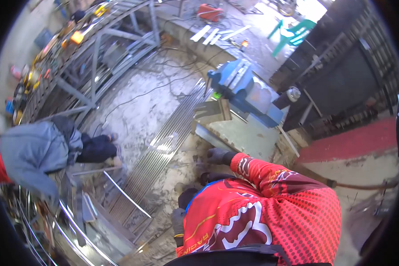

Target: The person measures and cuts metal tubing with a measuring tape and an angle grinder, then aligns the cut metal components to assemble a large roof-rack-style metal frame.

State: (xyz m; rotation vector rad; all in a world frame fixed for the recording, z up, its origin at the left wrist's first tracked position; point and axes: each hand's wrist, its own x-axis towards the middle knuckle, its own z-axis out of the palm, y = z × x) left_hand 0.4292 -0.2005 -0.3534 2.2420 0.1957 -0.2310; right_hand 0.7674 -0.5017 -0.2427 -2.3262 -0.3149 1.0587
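Note:
My right hand (220, 156), in a dark grey glove, hangs at the end of my red sleeve beside the metal vise stand (241, 136). Its fingers look loosely apart, and nothing shows in them. My left hand (178, 220), also gloved, with a yellow band near the wrist, is low against my body; its fingers are mostly hidden. On the floor ahead of me lies a long row of thin shiny metal tubes (157, 148). A big blue bench vise (244, 86) tops the stand.
At the left, a person in a grey top (35, 144) bends over metal pieces. A steel-frame rack (95, 80) loaded with tools stands behind. Cables (133, 95) cross the floor. Farther back are a green plastic chair (292, 36) and a red machine (209, 12). Dark metal panels (341, 84) stand right.

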